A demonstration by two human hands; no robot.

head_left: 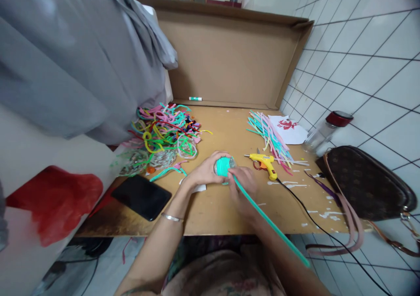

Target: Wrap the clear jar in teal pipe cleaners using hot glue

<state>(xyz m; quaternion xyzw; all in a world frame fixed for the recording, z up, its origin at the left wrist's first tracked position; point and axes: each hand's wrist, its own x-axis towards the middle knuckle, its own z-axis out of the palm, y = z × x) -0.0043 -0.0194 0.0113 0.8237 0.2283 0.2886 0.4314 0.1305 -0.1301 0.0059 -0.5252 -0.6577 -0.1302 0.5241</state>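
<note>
My left hand (204, 170) is wrapped round a small clear container (232, 161), perhaps a cup or jar, whose side is covered in a teal band. My right hand (245, 183) pinches a teal pipe cleaner (271, 222) right beside the container. The long end of that pipe cleaner trails down over my right forearm. Where it meets the band is hidden by my fingers. To the right of my hands lies a yellow glue gun (262, 158) with a black cord. A white scrap of paper (199, 188) sits under my left wrist.
Tangled pipe cleaners (167, 132) heap at the left, above a black phone (141, 196). Straight pipe cleaners (271, 134), a bottle (323, 134) and a brown handbag (365, 180) occupy the right. Cardboard (229, 55) stands behind; the glue gun's cord (306, 208) crosses the table's right side.
</note>
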